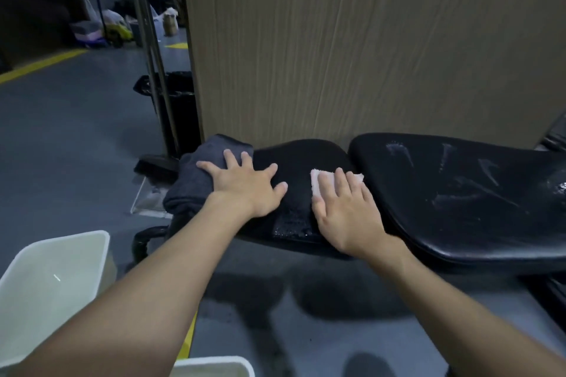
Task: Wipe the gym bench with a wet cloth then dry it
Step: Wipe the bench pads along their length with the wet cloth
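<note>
We work at the gym bench (459,208), whose long back pad shows wet streaks; a tan panel (367,40) stands just behind it. Off the bench's near left corner sits a white tub (101,242). A dark grey towel (193,180) is bunched on the bench's left end, over the small seat pad (306,156).

Our left hand (245,190) lies flat on that seat pad, fingers straight and spread, some reaching onto the towel, gripping nothing. Our right hand (343,217) presses the pale wet cloth (317,185) flat on the seat pad's right side, beside the gap to the back pad, fingers straight over it.

The wet pass looks partly done. To do it well, we would hold the palm flat, draw overlapping strokes toward the towel end, and cover the seat's edges and the gap before drying with the towel.
</note>
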The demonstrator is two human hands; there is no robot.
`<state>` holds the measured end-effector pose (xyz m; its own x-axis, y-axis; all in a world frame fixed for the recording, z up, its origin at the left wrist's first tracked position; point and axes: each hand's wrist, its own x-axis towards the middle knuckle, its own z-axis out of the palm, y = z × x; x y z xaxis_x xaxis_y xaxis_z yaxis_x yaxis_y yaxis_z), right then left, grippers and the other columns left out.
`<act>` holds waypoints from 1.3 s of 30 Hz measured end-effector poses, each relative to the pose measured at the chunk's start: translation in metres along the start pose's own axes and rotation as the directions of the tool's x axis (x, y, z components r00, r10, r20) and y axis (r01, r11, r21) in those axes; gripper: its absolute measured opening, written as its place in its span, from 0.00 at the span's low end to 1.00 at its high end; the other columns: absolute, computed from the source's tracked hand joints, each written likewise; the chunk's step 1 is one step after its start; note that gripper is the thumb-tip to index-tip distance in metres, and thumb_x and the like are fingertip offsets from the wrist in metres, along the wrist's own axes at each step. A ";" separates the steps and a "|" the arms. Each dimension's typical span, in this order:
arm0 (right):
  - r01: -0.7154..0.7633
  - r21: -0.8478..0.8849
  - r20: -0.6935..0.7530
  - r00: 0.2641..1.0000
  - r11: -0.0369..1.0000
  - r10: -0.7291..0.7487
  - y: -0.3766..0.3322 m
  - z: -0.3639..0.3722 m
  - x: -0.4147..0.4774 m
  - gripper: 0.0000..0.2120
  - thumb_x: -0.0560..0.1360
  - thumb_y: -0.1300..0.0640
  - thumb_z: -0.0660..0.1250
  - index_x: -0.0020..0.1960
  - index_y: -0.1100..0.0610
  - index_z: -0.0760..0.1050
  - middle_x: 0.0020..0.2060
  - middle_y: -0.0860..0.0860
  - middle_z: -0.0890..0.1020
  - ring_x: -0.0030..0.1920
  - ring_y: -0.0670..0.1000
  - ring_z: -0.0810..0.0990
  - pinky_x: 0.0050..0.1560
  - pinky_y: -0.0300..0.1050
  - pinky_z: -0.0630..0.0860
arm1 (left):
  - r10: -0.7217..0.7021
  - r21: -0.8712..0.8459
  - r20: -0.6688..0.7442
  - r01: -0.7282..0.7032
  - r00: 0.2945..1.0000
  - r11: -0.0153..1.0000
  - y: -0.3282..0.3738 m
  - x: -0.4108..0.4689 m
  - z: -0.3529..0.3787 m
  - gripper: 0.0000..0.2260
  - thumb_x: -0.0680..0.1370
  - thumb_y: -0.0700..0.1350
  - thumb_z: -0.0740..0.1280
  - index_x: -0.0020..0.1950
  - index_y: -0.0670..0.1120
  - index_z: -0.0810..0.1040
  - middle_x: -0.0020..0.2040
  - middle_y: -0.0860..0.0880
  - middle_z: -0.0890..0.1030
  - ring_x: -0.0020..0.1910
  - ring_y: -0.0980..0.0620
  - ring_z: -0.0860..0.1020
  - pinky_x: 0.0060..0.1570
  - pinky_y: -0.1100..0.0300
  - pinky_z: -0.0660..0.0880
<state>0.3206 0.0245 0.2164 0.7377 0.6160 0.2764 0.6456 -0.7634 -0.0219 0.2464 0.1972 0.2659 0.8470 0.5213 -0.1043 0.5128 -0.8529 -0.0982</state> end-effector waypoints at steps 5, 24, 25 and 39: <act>0.168 -0.131 -0.109 0.977 0.977 -0.182 -0.048 0.006 -0.055 0.28 0.80 0.48 0.52 0.76 0.59 0.63 0.74 0.63 0.66 0.74 0.65 0.62 0.72 0.63 0.61 | 0.004 -0.123 -0.065 -0.012 0.998 0.992 -0.007 0.007 -0.009 0.27 0.81 0.53 0.50 0.79 0.62 0.46 0.77 0.43 0.62 0.75 0.35 0.55 0.63 0.23 0.51; 0.680 -0.698 0.308 0.568 0.225 -0.763 -0.066 0.035 -0.035 0.32 0.83 0.53 0.52 0.79 0.66 0.41 0.68 0.68 0.24 0.70 0.66 0.22 0.67 0.69 0.25 | 0.005 -0.171 -0.232 -0.046 0.973 0.984 -0.011 -0.010 0.007 0.18 0.82 0.50 0.51 0.67 0.49 0.73 0.74 0.46 0.67 0.77 0.39 0.54 0.66 0.26 0.49; 0.681 -0.704 0.301 0.545 0.203 -0.782 -0.061 0.033 -0.036 0.31 0.83 0.53 0.52 0.79 0.66 0.43 0.69 0.67 0.25 0.69 0.66 0.21 0.69 0.69 0.27 | 0.001 -0.169 -0.223 -0.040 0.975 0.985 -0.011 -0.010 0.006 0.19 0.82 0.51 0.50 0.68 0.49 0.72 0.74 0.47 0.67 0.77 0.40 0.54 0.66 0.26 0.49; 0.660 -0.039 -0.147 0.739 0.751 -0.657 0.040 -0.020 -0.045 0.28 0.67 0.69 0.70 0.67 0.66 0.73 0.69 0.64 0.73 0.72 0.62 0.70 0.72 0.56 0.67 | 0.086 -0.407 -0.259 -0.190 0.962 0.893 0.059 0.008 -0.005 0.17 0.81 0.44 0.54 0.64 0.51 0.77 0.67 0.50 0.74 0.66 0.49 0.72 0.70 0.41 0.61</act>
<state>0.3093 -0.0373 0.2222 0.0920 0.9286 0.3595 0.9634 -0.1743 0.2035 0.2844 0.1506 0.2646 0.8954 0.4199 0.1480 0.3540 -0.8731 0.3352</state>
